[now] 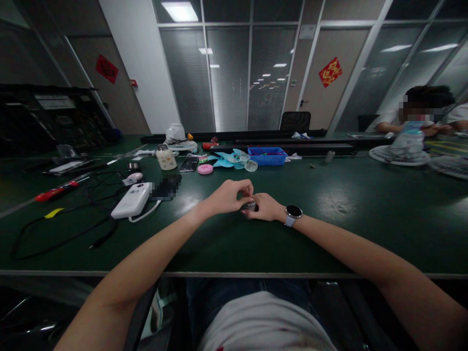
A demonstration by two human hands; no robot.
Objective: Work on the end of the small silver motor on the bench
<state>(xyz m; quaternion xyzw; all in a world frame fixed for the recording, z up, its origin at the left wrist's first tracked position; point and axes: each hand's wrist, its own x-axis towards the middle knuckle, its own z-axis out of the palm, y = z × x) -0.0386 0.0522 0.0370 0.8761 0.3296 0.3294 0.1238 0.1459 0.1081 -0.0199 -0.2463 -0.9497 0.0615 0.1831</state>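
Both my hands meet over the middle of the dark green table [329,229]. My left hand [228,196] curls its fingers over a small grey, roundish part [250,206]. My right hand [266,206], with a watch [293,213] on its wrist, grips the same part from the right side. The part rests at or just above the tabletop and is mostly hidden by my fingers. What the part is cannot be made out.
A white power bank [132,200] with a cable and black leads [62,234] lie at left beside a red-handled tool [56,191]. Farther back are a phone [189,164], pink disc [205,169], teal fan blades [234,160] and blue tray [267,156]. Another person [413,131] sits far right.
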